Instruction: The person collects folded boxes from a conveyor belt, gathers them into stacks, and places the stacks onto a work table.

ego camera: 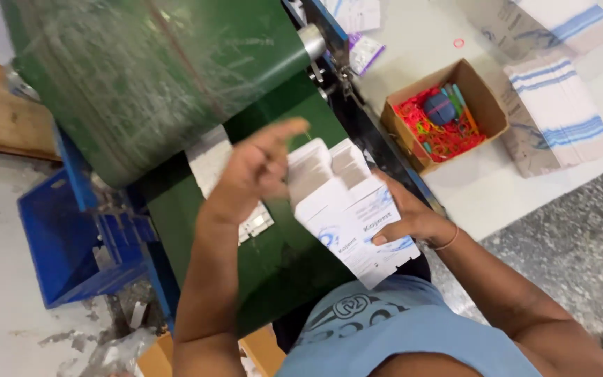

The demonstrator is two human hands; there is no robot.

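Nearest the camera, over the green conveyor belt (273,265): stack of flat white folded cartons (347,209) with blue print, being held between both hands. Right hand (413,218) is gripping the stack's far edge, fingers (385,239) curling over its printed face. Left hand (259,171) is pressing against the stack's other side, fingers closing loosely, thumb extending. Beyond, left: blue plastic crate (57,237) sitting on the floor. Farther right, on the white bench (483,188): open cardboard box (448,115) holding red rubber bands (434,136); bundled white-and-blue cartons (560,112) lying beside it.
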